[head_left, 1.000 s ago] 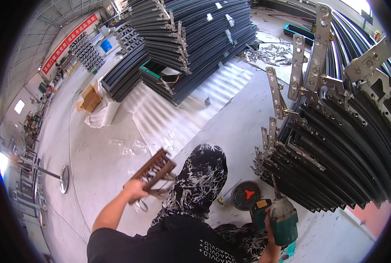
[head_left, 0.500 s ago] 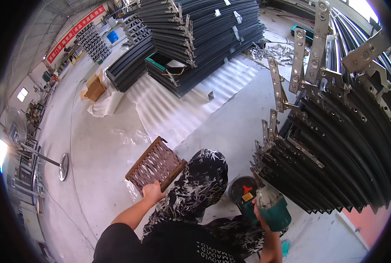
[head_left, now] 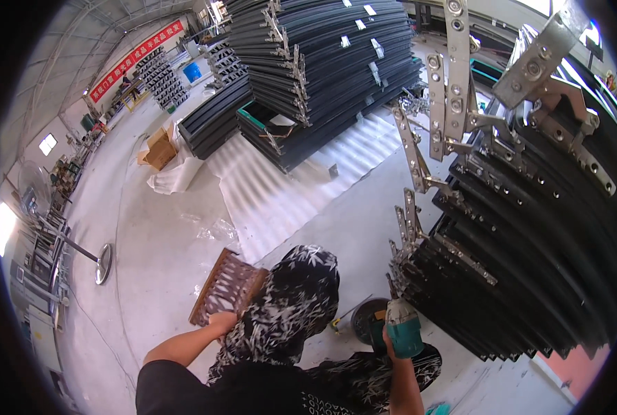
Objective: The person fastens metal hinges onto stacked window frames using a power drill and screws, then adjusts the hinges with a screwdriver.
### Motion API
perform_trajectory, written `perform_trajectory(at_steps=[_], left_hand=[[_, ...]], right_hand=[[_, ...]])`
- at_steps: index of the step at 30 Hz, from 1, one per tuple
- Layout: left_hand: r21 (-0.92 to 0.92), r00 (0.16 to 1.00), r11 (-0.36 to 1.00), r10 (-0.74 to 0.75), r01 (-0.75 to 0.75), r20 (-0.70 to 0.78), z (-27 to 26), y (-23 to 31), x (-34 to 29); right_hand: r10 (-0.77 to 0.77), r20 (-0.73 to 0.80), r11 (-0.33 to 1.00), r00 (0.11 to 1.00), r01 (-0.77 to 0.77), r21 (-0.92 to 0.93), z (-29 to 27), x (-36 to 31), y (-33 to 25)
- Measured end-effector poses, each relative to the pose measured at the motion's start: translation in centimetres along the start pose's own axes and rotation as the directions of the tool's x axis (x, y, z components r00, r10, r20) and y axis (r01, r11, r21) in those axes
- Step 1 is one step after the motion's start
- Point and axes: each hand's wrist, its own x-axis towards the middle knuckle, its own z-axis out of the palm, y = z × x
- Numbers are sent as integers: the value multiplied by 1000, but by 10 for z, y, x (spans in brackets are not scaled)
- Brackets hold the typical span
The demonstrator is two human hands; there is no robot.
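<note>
- Right hand [head_left: 390, 340]: wrapped tight round the body of a teal power driver [head_left: 401, 328], nose up against the lower end of the stack of black frames [head_left: 530, 228] on the right.
- Driver looks compact and dense with a rigid casing; the body grip suits it, and it probably wants a firm wrist as the bit bites.
- Left hand [head_left: 222, 321]: closed on the lower edge of a brown slatted wooden piece [head_left: 227, 287], held tilted above the floor [head_left: 163, 242], left of the patterned head covering [head_left: 291, 304].
- Slatted piece: stiff, likely light, gaps between slats give fingers purchase; edge grip works, but it may swing.
- Frames: stiff metal, heavy as a stack, with silver hinge arms [head_left: 454, 69] sticking out; edges look sharp, so keep fingers off.
- Dark round container [head_left: 364, 319] on the floor just beside the driver.
- More black stacks [head_left: 322, 62] further back.
</note>
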Motion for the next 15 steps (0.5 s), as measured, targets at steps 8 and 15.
perform_trajectory(at_steps=[8, 15], left_hand=[[-64, 995, 994, 91, -89, 33, -67, 38, 4], [19, 955, 962, 266, -271, 127, -32, 45, 81]], right_hand=[[-155, -44, 987, 987, 153, -42, 18, 32, -10], [-160, 2, 976, 987, 157, 150, 19, 80, -41]])
